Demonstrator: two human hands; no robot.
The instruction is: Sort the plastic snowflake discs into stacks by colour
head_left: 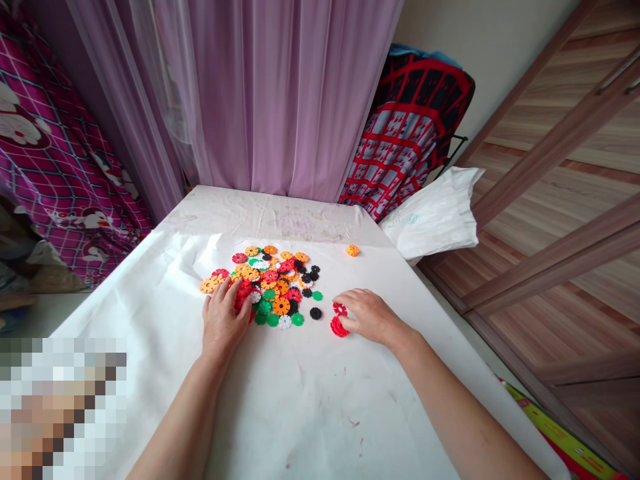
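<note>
The head view has your right hand point(371, 316) to the right of the heap, with its thumb and fingertips curved around a small red disc point(340, 309). The fingers stand a little apart with that disc between them; you cannot tell from here whether they pinch it or only hover around it. Just on its near side, beside your thumb, lies a red cluster point(339, 327), apparently several discs gathered together.

Your left hand point(225, 315) is at the left edge of the mixed heap point(281, 306), palm down, with thumb and forefinger spread around some red discs point(243, 293). Whether they grip any is hidden by the fingers.

The work in hand looks like bringing red pieces together. To do it well, pick by the rim, one disc at a time, and line up the notches before pressing; thin notched pieces probably snag on their neighbours. Keep the right thumb light against the cluster so it does not slide on the white cloth point(310, 407), and lift with the left rather than raking, or the heap may spread toward the black cluster point(315, 313). The orange cluster point(353, 251) sits at the far right, well apart from both hands.
</note>
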